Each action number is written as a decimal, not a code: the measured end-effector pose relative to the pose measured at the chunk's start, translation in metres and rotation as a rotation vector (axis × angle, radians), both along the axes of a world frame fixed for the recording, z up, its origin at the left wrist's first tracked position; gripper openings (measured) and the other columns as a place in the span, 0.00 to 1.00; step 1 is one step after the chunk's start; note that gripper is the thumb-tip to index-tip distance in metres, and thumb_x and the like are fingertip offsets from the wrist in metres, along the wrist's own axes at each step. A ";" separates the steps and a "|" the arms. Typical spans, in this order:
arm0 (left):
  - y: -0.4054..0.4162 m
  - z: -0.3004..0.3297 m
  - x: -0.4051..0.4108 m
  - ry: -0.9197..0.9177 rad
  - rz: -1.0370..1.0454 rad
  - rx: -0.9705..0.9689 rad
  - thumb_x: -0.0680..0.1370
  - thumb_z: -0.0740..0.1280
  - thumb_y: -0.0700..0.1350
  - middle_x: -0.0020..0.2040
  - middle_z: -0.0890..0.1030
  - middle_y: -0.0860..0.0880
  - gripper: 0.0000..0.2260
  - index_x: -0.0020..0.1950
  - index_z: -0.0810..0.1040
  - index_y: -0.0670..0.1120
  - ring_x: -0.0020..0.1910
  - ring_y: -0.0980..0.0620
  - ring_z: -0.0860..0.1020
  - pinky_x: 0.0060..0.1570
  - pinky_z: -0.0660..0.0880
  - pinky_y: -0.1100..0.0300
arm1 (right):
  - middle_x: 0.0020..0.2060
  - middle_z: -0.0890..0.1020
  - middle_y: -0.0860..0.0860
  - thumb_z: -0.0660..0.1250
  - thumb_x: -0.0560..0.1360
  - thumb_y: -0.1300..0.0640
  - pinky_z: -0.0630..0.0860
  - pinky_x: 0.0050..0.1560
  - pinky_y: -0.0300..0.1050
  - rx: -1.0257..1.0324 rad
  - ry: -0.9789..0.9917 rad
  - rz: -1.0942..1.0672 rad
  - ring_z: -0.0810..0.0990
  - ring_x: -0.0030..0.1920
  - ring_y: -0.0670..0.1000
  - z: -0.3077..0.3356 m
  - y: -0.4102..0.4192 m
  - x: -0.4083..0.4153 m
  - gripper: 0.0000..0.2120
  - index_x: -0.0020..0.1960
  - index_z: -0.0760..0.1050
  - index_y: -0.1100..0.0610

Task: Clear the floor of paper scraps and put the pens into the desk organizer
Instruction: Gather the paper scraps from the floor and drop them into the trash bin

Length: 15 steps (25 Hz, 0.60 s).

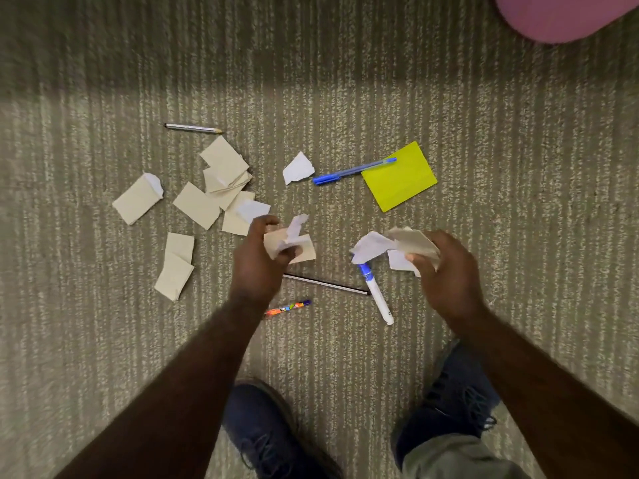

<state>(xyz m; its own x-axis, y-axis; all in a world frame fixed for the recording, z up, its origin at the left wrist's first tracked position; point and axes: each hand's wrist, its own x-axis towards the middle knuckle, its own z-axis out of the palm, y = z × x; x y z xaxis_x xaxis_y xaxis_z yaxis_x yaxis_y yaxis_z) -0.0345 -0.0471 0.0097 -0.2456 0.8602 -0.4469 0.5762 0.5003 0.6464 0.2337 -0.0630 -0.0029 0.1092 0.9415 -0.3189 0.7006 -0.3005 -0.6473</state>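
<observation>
My left hand [257, 259] is shut on a few beige and white paper scraps [290, 242] above the carpet. My right hand [446, 267] grips a bundle of scraps [397, 243] too. Several beige scraps [221, 181] lie scattered to the left, and a white scrap [298, 167] sits beside a blue pen [352, 171]. A yellow sheet [399, 176] lies under that pen's tip. A white marker with a blue cap [377, 295], a thin dark pen [326, 284], a colourful pen [287, 308] and a pencil [193, 128] rest on the floor.
The floor is striped grey-beige carpet [518, 236]. My two dark shoes [266, 430] stand at the bottom of the view. A pink rounded object [560, 15] sits at the top right corner. No desk organizer is in view.
</observation>
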 end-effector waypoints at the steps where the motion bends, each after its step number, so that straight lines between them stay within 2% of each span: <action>1: 0.008 -0.001 -0.010 0.022 -0.006 0.009 0.67 0.76 0.44 0.52 0.80 0.46 0.23 0.60 0.73 0.46 0.46 0.50 0.76 0.40 0.64 0.65 | 0.40 0.81 0.56 0.69 0.71 0.58 0.76 0.40 0.53 0.007 0.069 -0.061 0.78 0.41 0.59 0.007 0.002 -0.004 0.07 0.47 0.74 0.58; 5: 0.047 -0.008 -0.025 0.089 -0.067 -0.020 0.70 0.74 0.46 0.60 0.79 0.44 0.28 0.68 0.69 0.47 0.57 0.44 0.76 0.45 0.62 0.66 | 0.41 0.81 0.55 0.71 0.71 0.62 0.77 0.44 0.53 0.009 0.234 -0.177 0.80 0.43 0.58 0.027 0.014 -0.028 0.09 0.49 0.75 0.59; 9: 0.088 -0.018 -0.004 0.095 -0.186 -0.030 0.72 0.71 0.43 0.61 0.79 0.43 0.28 0.70 0.66 0.49 0.58 0.42 0.76 0.53 0.68 0.59 | 0.40 0.81 0.52 0.71 0.71 0.60 0.77 0.43 0.52 0.015 0.328 -0.232 0.81 0.43 0.57 0.036 0.021 -0.048 0.08 0.48 0.74 0.55; 11: 0.104 -0.023 0.002 0.208 -0.311 -0.044 0.74 0.68 0.43 0.59 0.78 0.42 0.28 0.71 0.64 0.54 0.57 0.41 0.76 0.54 0.72 0.52 | 0.41 0.81 0.46 0.71 0.71 0.62 0.77 0.44 0.44 0.008 0.381 -0.279 0.81 0.42 0.52 0.039 0.022 -0.059 0.11 0.45 0.74 0.48; 13: 0.116 -0.027 0.004 0.306 -0.459 -0.080 0.75 0.66 0.44 0.58 0.78 0.41 0.26 0.70 0.64 0.58 0.55 0.40 0.77 0.51 0.74 0.49 | 0.41 0.80 0.41 0.72 0.71 0.64 0.76 0.43 0.34 0.004 0.416 -0.311 0.79 0.40 0.42 0.044 0.021 -0.067 0.15 0.43 0.73 0.44; 15: 0.127 -0.029 0.004 0.342 -0.559 -0.121 0.74 0.67 0.44 0.56 0.78 0.41 0.24 0.67 0.65 0.57 0.52 0.39 0.77 0.48 0.74 0.48 | 0.41 0.80 0.40 0.72 0.71 0.63 0.74 0.42 0.32 -0.002 0.393 -0.300 0.79 0.40 0.38 0.045 0.018 -0.069 0.15 0.44 0.73 0.44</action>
<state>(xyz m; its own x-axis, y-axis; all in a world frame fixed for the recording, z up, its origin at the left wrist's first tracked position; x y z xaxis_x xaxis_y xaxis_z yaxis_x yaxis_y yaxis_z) -0.0309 0.0796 -0.0195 0.0776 0.8480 -0.5243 0.9323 0.1246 0.3395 0.1643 -0.0446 0.0420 0.2470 0.8863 -0.3917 0.2859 -0.4529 -0.8445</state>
